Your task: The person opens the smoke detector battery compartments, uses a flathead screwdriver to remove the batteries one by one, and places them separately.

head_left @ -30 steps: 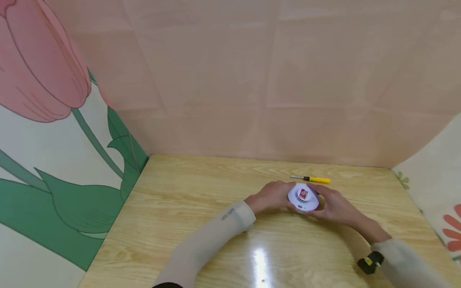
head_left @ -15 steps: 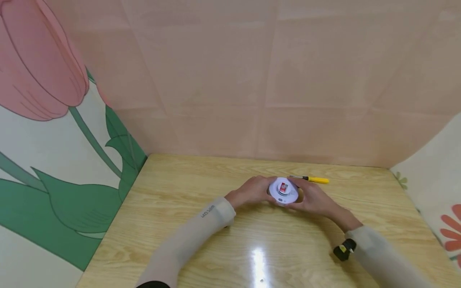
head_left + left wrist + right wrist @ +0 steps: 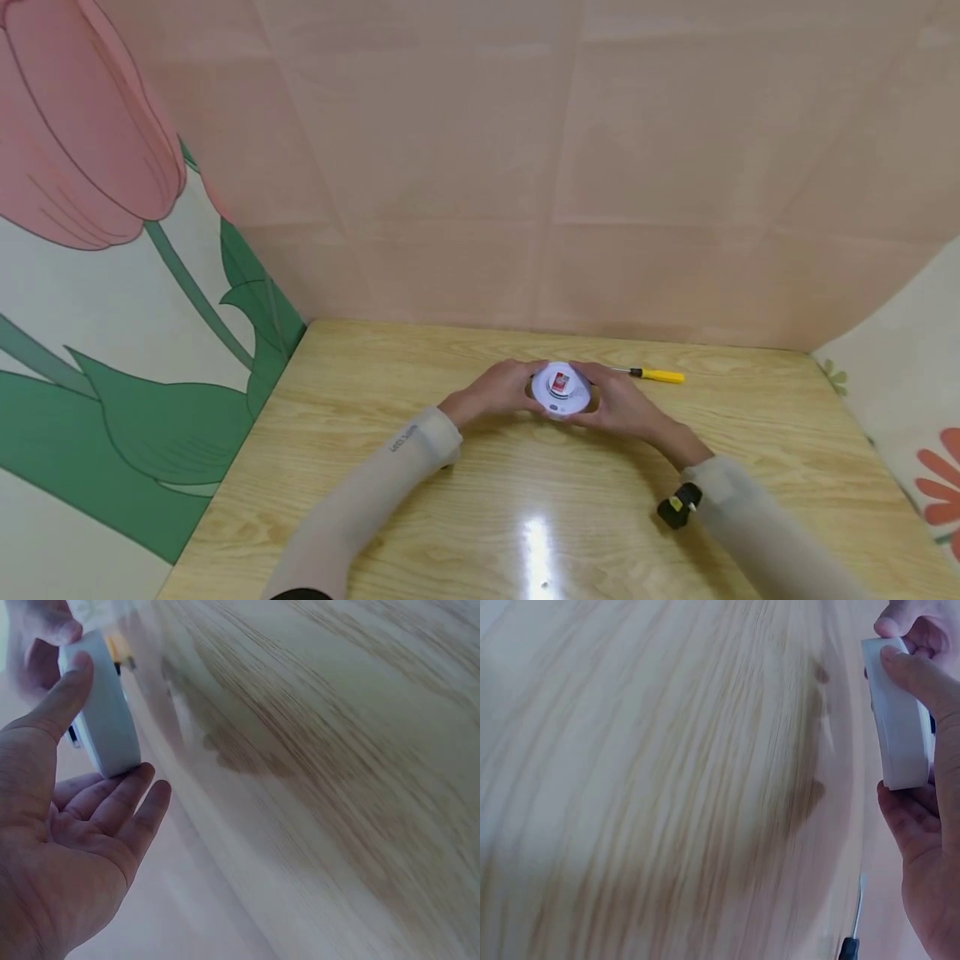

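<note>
A white rounded device (image 3: 561, 406), which looks like a smoke alarm, has a red-and-white sticker on its raised round middle. My left hand (image 3: 497, 388) grips its left side, while the right hand (image 3: 626, 406) grips the opposite side. The left wrist view shows the smoke alarm's pale side wall (image 3: 111, 724) between thumb and fingertips. From the right wrist, the same white wall (image 3: 901, 731) stands between the thumb above and the fingers below. Both hands hold it up off the tabletop, with shadows underneath. Its underside is hidden in the head view.
A screwdriver (image 3: 660, 376) with a yellow handle lies behind the right hand, its shaft partly hidden by that hand. The wooden table (image 3: 420, 358) runs back to a pinkish cloth wall (image 3: 450, 167). Glare (image 3: 537, 550) marks the near tabletop.
Both hands have carried the smoke alarm leftward and slightly farther back, away from in front of the screwdriver. Their grip looks the same. The screwdriver stays where it was.
</note>
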`<state>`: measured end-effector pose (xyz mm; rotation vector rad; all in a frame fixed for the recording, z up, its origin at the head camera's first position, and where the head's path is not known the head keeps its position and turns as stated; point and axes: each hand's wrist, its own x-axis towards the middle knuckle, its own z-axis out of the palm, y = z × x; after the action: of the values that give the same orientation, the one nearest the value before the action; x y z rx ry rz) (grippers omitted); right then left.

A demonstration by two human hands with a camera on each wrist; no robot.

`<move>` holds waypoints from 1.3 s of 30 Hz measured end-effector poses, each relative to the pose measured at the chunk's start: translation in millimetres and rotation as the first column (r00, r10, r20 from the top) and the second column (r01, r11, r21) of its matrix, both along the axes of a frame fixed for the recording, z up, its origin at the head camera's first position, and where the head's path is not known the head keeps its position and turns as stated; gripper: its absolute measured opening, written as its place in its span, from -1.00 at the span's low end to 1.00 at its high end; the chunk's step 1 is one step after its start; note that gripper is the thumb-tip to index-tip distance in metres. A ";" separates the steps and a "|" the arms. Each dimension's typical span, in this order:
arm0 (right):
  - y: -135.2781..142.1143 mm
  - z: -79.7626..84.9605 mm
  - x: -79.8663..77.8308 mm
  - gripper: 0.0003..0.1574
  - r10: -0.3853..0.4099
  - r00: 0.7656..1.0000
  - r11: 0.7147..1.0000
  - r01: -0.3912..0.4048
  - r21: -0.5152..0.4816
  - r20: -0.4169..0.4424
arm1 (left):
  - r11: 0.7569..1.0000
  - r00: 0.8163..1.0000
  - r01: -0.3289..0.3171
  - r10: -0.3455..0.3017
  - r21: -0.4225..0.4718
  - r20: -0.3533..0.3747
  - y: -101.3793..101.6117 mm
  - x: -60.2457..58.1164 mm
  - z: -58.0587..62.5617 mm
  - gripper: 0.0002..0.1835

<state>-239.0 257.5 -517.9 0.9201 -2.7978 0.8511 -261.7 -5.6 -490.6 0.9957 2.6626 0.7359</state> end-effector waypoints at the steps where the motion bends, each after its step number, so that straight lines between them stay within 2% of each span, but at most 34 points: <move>1: -2.2 0.2 -0.3 0.24 -0.001 1.000 1.000 0.001 -0.005 0.005 | 1.000 1.000 0.001 -0.001 0.001 -0.004 -2.0 -0.5 -0.2 -0.01; 6: -10.7 -1.5 -2.1 0.26 -0.006 0.999 1.000 0.007 -0.026 0.041 | 1.000 1.000 -0.002 0.002 0.012 -0.014 -10.3 -2.2 -1.6 0.00; 16: -17.5 -8.5 -5.4 0.26 0.003 0.998 0.998 0.001 -0.059 0.063 | 1.000 1.000 0.009 -0.009 0.026 0.030 -19.1 -3.8 -7.3 -0.01; 23: -19.2 -7.9 -5.3 0.22 -0.022 0.992 0.996 0.033 -0.085 0.126 | 0.990 0.993 0.048 -0.061 0.130 0.098 -24.6 -3.8 -11.7 -0.11; 27: -21.0 -7.5 -6.0 0.18 -0.046 0.978 0.990 0.072 -0.122 0.204 | 0.984 0.991 0.045 -0.066 0.173 0.115 -27.0 -4.1 -11.6 -0.12; 33: -22.0 -5.8 -9.3 0.11 -0.072 0.933 0.975 0.140 -0.172 0.353 | 0.975 0.986 0.035 -0.069 0.220 0.152 -29.1 -6.2 -12.0 -0.09; 39: -20.5 -7.2 -14.7 -0.04 -0.073 0.922 0.970 0.155 -0.190 0.381 | 0.966 0.984 0.020 -0.065 0.259 0.168 -31.6 -9.8 -15.8 -0.16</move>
<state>-253.7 237.0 -525.2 0.6065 -2.9377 1.4102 -271.5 -37.2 -506.4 0.9923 2.4305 1.1256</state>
